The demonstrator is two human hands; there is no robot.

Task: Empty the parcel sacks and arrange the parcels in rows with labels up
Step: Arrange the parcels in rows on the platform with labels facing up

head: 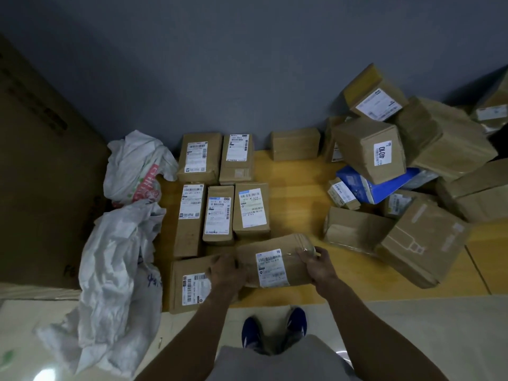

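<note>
nearest to the person, both hands hold one brown parcel (275, 264) low over the near part of the yellow wooden floor (297, 193). the left hand (226, 272) grips its left end with curled fingers. the right hand (316, 264) grips its right end, thumb on top. its white label (272, 268) faces up. the parcel is just right of a labelled box (189, 284) that begins the near row. i cannot tell if the two touch.

the parcel is wrapped in paper and shiny tape, with rounded, wrinkled ends. so i judge it is rather light and a little soft, and the tape may be slippery. a hold at the two short ends, as here, seems right. the fingers should stay off the label and not squeeze hard.

behind it lies a middle row (218, 215) of three boxes, labels up. farther is a far row (199, 158) of two labelled boxes, and to their right one plain box (295, 144) that shows no label. at the left lie crumpled white sacks (118, 257). at the right, well apart from the rows, is a loose pile (368, 149) of parcels, several tilted. i think it is safer to take from its top, because a lower one could make it slide.
</note>
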